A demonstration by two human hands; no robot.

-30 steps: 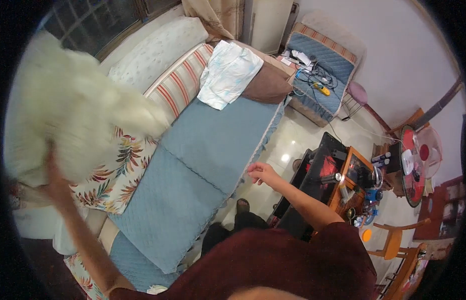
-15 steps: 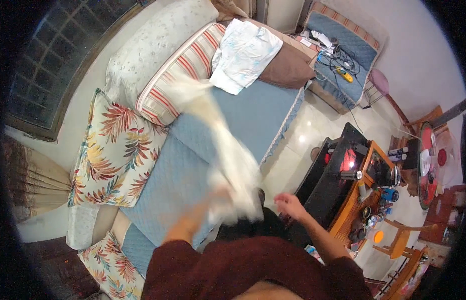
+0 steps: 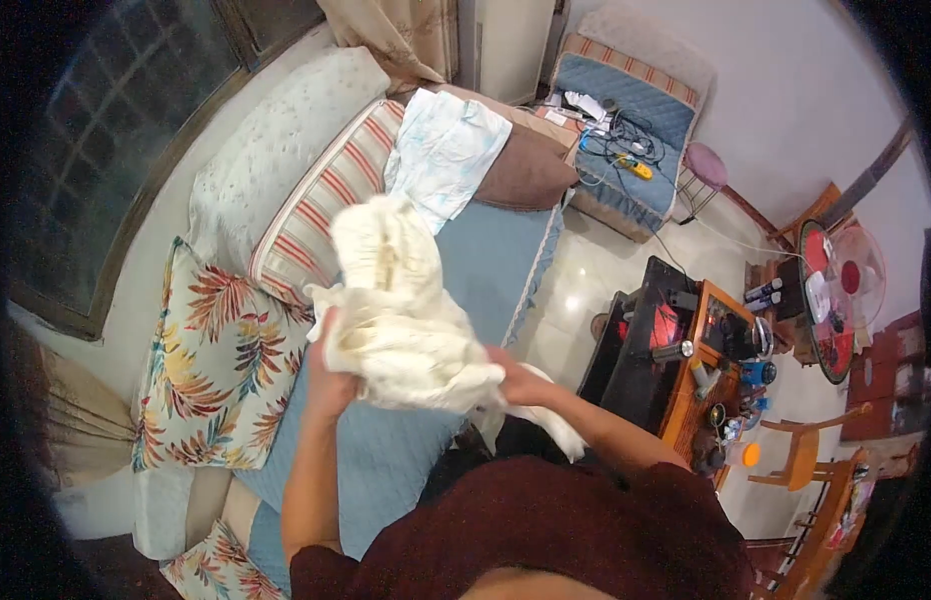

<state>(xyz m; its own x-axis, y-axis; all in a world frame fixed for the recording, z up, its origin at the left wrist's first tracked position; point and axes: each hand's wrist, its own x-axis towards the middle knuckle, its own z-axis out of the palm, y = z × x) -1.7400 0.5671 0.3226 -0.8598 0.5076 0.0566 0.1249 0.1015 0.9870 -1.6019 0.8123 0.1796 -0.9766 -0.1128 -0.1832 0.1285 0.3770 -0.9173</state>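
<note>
Cloth: one, cream, soft, bunched in loose folds. Position: in front of the person, between the two hands, above the blue sofa cover. Upper end spread toward the striped cushion; a tail hangs at the right forearm, near the dark trousers.

Handling, as judged: work from the edges rather than the middle of the heap. Find a corner for each hand, draw the hands apart until the folds open, and bring the loose tail in so that it does not trail or catch underfoot. Steady, even pulls would suit so limp a fabric; a hard flick could sweep the white cloth or the leaf-print pillow nearby.

Left hand: at the bundle's left edge, thumb side upward, fingers mostly hidden by fabric; appears closed around a gathered fold, not spread.

Right hand: at the bundle's right edge, touching it, partly covered; whether its fingers pinch the fabric or merely lie under it cannot be told.

Surroundings: brown cushion, beside the white cloth; black table, to the right, apart from the bundle.
</note>
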